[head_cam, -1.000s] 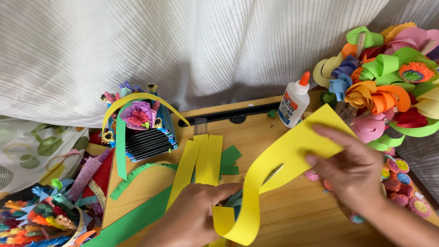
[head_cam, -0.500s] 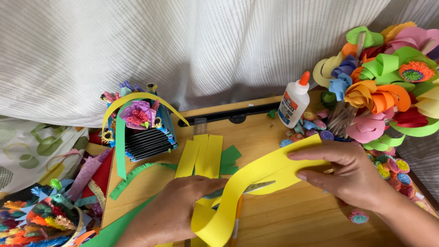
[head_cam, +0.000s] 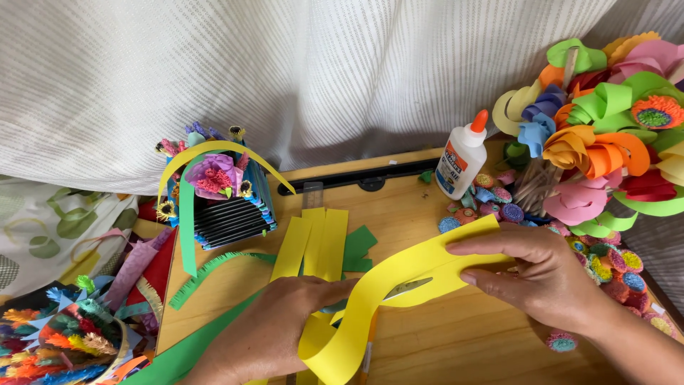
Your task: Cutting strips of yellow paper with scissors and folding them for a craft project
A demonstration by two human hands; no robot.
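The right hand (head_cam: 552,281) pinches the upper end of a long, curling strip of yellow paper (head_cam: 427,267) — thumb underneath, fingers laid over the top, closed on the sheet. The left hand (head_cam: 274,331) is closed around a pair of scissors whose grey blades (head_cam: 407,288) show at the strip's lower edge; the handles are hidden inside its grip. The strip arches above the middle of the wooden tabletop (head_cam: 470,342) and curls down to the near edge. Behind it, flat on the wood, lie narrow cut yellow paper strips (head_cam: 317,239) and dark green paper scraps (head_cam: 356,249). A white glue bottle with an orange cap (head_cam: 463,158) stands near the far edge. A black slatted paper basket with paper flowers (head_cam: 224,203) sits at the far left corner — a bouquet of large rolled paper flowers (head_cam: 605,135) fills the far right.
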